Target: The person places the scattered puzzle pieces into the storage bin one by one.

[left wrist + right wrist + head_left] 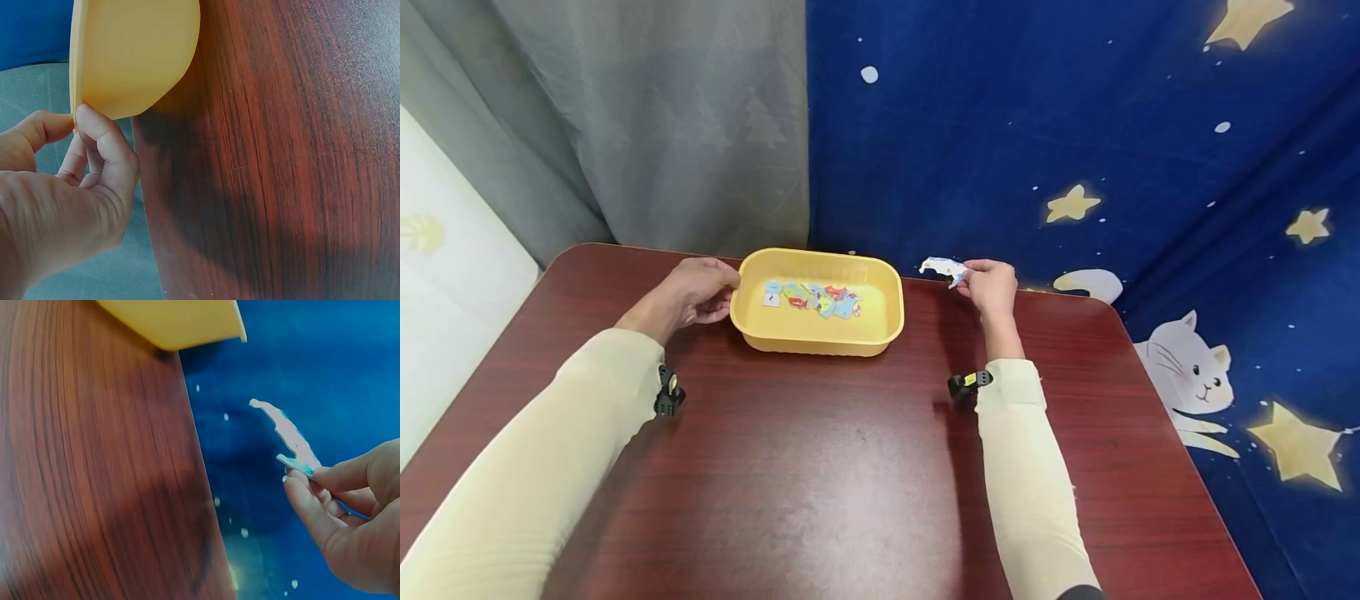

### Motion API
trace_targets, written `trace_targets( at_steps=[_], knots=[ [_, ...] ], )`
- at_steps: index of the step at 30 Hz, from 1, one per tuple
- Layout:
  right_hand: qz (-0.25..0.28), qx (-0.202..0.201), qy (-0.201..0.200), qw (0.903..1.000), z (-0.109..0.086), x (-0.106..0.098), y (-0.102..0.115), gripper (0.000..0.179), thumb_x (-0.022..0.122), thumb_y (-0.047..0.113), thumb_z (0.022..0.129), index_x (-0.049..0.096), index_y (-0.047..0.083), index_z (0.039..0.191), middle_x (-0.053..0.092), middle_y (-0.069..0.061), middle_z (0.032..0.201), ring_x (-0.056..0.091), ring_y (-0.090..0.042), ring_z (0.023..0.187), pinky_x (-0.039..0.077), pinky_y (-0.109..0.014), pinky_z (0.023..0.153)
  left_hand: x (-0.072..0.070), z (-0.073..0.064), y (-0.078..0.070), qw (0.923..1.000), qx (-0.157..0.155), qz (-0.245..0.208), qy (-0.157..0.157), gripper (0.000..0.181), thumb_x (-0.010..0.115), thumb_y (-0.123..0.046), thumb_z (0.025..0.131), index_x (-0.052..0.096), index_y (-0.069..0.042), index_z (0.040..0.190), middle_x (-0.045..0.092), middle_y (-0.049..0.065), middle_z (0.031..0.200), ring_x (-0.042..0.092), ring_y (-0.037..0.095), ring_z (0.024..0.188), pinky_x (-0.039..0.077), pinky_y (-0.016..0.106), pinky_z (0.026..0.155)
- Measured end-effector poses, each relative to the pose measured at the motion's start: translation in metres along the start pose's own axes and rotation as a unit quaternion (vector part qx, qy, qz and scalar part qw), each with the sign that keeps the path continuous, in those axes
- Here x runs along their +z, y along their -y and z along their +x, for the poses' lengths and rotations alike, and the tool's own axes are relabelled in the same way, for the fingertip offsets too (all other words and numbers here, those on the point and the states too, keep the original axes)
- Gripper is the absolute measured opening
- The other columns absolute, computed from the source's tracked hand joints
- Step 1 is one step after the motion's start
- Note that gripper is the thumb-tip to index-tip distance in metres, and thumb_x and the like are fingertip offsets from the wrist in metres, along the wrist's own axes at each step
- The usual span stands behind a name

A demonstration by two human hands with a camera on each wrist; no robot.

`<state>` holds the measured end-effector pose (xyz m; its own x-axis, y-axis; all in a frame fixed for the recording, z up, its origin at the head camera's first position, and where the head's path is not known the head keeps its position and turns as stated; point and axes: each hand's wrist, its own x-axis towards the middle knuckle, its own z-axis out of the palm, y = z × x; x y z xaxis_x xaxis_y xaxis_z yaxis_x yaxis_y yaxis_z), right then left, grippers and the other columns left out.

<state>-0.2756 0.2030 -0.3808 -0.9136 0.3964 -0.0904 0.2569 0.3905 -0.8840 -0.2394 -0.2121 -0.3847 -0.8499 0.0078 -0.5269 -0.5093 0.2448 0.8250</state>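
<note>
A yellow plastic basin (817, 345) sits near the far edge of the table, with several colourful flat puzzle pieces (823, 302) lying on its bottom. My left hand (702, 289) pinches the basin's left rim between thumb and fingers; the left wrist view shows the thumb (53, 127) on one side of the rim and a finger on the other. To the right of the basin, my right hand (992, 287) pinches one end of a thin, irregular white-and-blue puzzle piece (944, 267). That piece is held up in the air, pointing toward the basin.
The dark red wooden table (790, 467) has rounded far corners. Behind it hang a grey curtain (700, 125) and a blue curtain (955, 133) with stars and a white cat. Each wrist wears a small black camera (668, 392) on a strap.
</note>
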Motion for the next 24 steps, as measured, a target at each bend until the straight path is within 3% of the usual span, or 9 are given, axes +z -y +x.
trace_targets(
  at_steps=[4, 10, 24],
  knots=[
    [0.014, -0.016, -0.005, 0.9998, -0.007, 0.01, 0.009, 0.021, 0.062, 0.003, 0.09, 0.072, 0.0, 0.108, 0.07, -0.021, 0.103, 0.072, -0.023, 0.08, 0.059, -0.031, 0.073, 0.001, -0.001, -0.001, 1.0, -0.003, -0.002, 0.001, 0.022, 0.054, -0.017, 0.094, 0.049, -0.008, 0.114, 0.055, -0.002, 0.066, 0.056, 0.009, 0.055, 0.055, 0.023, 0.057],
    [0.022, -0.035, -0.004, 0.9991, -0.016, 0.024, 0.023, 0.017, 0.065, 0.005, 0.09, 0.073, 0.002, 0.104, 0.071, -0.019, 0.097, 0.072, -0.023, 0.077, 0.059, -0.034, 0.073, 0.001, 0.0, -0.002, 1.0, -0.002, -0.003, 0.0, 0.022, 0.054, -0.016, 0.094, 0.05, -0.008, 0.114, 0.055, -0.002, 0.066, 0.056, 0.009, 0.054, 0.055, 0.023, 0.056],
    [0.052, -0.052, 0.08, 0.9941, -0.037, 0.063, 0.034, 0.015, 0.064, 0.006, 0.091, 0.072, 0.0, 0.103, 0.071, -0.018, 0.093, 0.072, -0.029, 0.081, 0.059, -0.037, 0.076, 0.002, 0.001, 0.0, 1.0, -0.004, -0.007, -0.003, 0.022, 0.054, -0.015, 0.093, 0.05, -0.008, 0.113, 0.055, -0.002, 0.065, 0.055, 0.009, 0.053, 0.054, 0.022, 0.055]
  ],
)
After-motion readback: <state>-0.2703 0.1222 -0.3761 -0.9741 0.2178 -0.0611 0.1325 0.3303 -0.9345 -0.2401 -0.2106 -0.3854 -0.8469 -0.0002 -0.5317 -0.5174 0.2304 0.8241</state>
